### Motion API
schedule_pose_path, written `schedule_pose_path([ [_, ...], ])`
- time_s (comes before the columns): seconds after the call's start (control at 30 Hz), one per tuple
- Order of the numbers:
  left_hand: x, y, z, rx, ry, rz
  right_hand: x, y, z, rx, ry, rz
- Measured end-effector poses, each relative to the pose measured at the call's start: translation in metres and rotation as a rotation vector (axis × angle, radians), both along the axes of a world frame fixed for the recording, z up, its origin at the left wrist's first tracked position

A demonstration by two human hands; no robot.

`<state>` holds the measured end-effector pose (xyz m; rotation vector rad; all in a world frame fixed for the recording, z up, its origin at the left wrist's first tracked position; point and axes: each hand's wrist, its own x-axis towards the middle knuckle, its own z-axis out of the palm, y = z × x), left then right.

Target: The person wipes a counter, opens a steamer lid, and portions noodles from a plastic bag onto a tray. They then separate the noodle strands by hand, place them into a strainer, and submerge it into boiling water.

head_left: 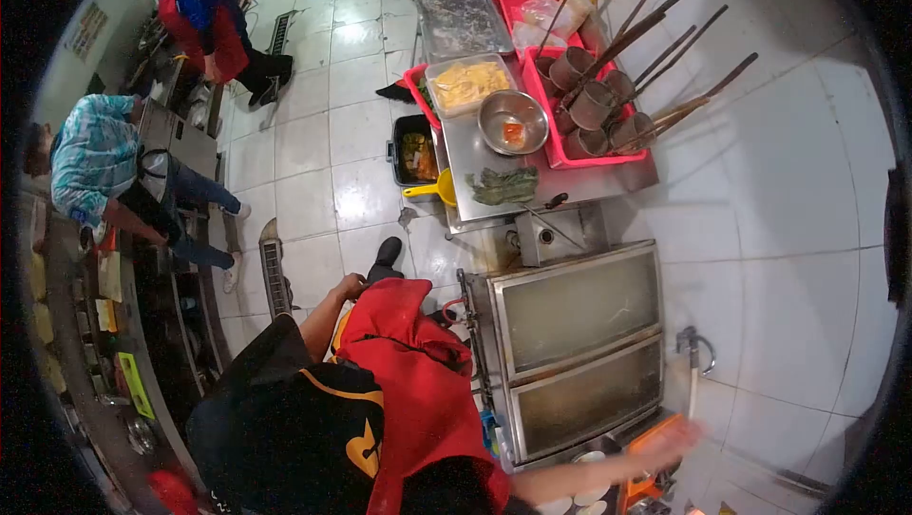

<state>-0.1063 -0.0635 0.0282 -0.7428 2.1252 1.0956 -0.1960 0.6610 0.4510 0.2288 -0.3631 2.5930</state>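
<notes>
My left hand (353,285) hangs beside the red apron (404,363) on my body, above my dark shoe (386,257). Its fingers look curled in, and what they may hold is hidden. My right arm stretches out to the lower right, past the steel cooker with two glass-like lids (579,311). At its end my right hand (670,444) is smeared by motion over an orange container (651,448); its fingers do not show clearly. Pale round dishes (589,486) lie under the right forearm.
A steel table (461,159) holds a metal bowl (513,123), dark green leaves (505,185), a tub of yellow food (468,85) and a pink crate (598,162) of long-handled strainers. A black bin (414,149) stands beside it. Two people (100,154) (199,16) stand at the left counter.
</notes>
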Motion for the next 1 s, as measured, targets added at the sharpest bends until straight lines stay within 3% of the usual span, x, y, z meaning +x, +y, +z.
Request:
schedule_pose_path([
  [0.03, -0.001, -0.009, 0.003, 0.0, -0.008, -0.003, 0.001, -0.062, -0.045, -0.012, -0.222, 0.136],
  [0.1, -0.009, -0.032, 0.009, 0.026, -0.079, 0.044, -0.004, -0.199, -0.109, 0.75, -0.682, 0.107],
  [0.13, -0.011, -0.05, -0.011, -0.053, -0.065, -0.115, -0.001, -0.273, -0.116, 0.8, -0.93, 0.194],
  [0.17, -0.016, -0.066, -0.018, -0.057, -0.068, -0.125, 0.001, -0.315, -0.141, 1.224, -0.836, 0.396],
  [0.2, -0.02, -0.084, -0.023, -0.078, -0.096, -0.183, 0.0, -0.351, -0.177, 1.432, -0.706, 0.573],
  [0.23, -0.027, -0.102, -0.026, -0.1, -0.12, -0.241, -0.009, -0.404, -0.153, 1.387, -0.635, 0.822],
  [0.27, -0.019, -0.12, -0.057, -0.228, 0.146, -0.233, -0.013, -0.442, -0.165, 1.433, -0.499, 0.926],
  [0.3, -0.032, -0.142, -0.05, -0.141, 0.134, -0.311, -0.025, -0.474, -0.171, 1.418, -0.512, 0.912],
  [0.37, -0.051, -0.173, -0.014, -0.133, 0.155, -0.168, -0.048, -0.543, -0.18, 1.356, -0.397, 1.06],
  [0.43, -0.055, -0.23, -0.015, -0.065, 0.147, -0.139, -0.082, -0.586, -0.18, 1.754, -0.433, 0.968],
  [0.5, -0.05, -0.279, -0.043, 0.046, 0.195, -0.03, -0.12, -0.606, -0.199, 1.883, -0.286, 0.818],
  [0.53, -0.05, -0.304, -0.056, 0.039, 0.118, 0.059, -0.137, -0.615, -0.201, 1.879, -0.374, 0.809],
  [0.57, -0.062, -0.327, -0.04, 0.122, -0.057, 0.189, -0.15, -0.625, -0.201, 1.867, -0.46, 0.795],
  [0.63, -0.088, -0.369, -0.031, 0.057, -0.076, 0.17, -0.172, -0.637, -0.196, 1.895, -0.49, 0.761],
  [0.7, -0.118, -0.394, -0.021, 0.083, 0.206, 0.233, -0.179, -0.642, -0.194, 1.929, -0.547, 0.716],
  [0.77, -0.153, -0.407, -0.015, 0.214, 0.245, 0.395, -0.182, -0.643, -0.195, 2.015, -0.585, 0.723],
  [0.83, -0.184, -0.414, 0.001, 0.227, 0.243, 0.363, -0.179, -0.637, -0.212, 2.1, -0.549, 0.75],
  [0.9, -0.209, -0.415, -0.001, 0.236, 0.246, 0.332, -0.181, -0.64, -0.215, 2.08, -0.568, 0.989],
  [1.0, -0.248, -0.407, 0.007, 0.364, 0.174, 0.252, -0.194, -0.662, -0.204, 2.097, -0.631, 0.973],
])
